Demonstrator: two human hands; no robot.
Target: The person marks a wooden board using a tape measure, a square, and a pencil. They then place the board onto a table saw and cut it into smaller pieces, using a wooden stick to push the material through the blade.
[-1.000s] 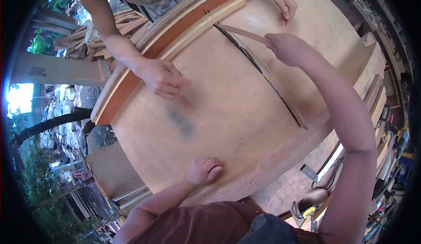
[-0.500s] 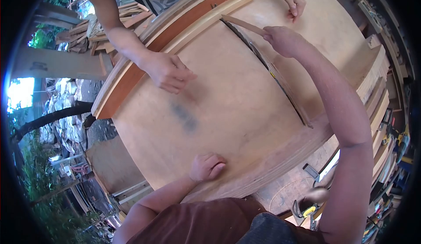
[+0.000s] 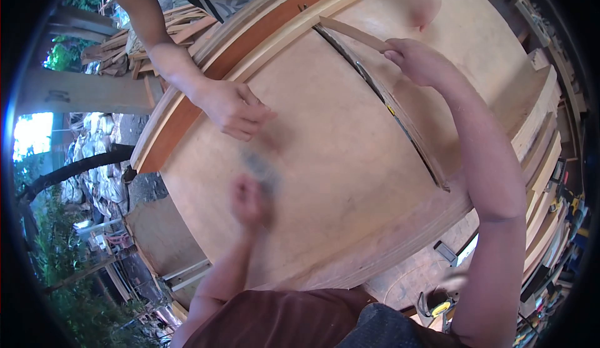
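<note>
Right hand [image 3: 420,62] now, fingers gripping the strip [image 3: 353,32], far tip by the batten [image 3: 300,28]! Left hand [image 3: 248,201] blurs above the surface [image 3: 312,154], fingers unreadable. Looks like strip-positioning; the next move calls for steadiness.

In the upper left of the frame, a pile of wood scraps [image 3: 115,53] lies above a broad pale beam [image 3: 94,92]. Below that beam, whitish sacks [image 3: 103,134] are stacked behind a dark curved branch or pipe [image 3: 78,172], with green foliage [image 3: 59,267] at lower left. A yellow-marked tool [image 3: 441,308] sits at lower right.
</note>
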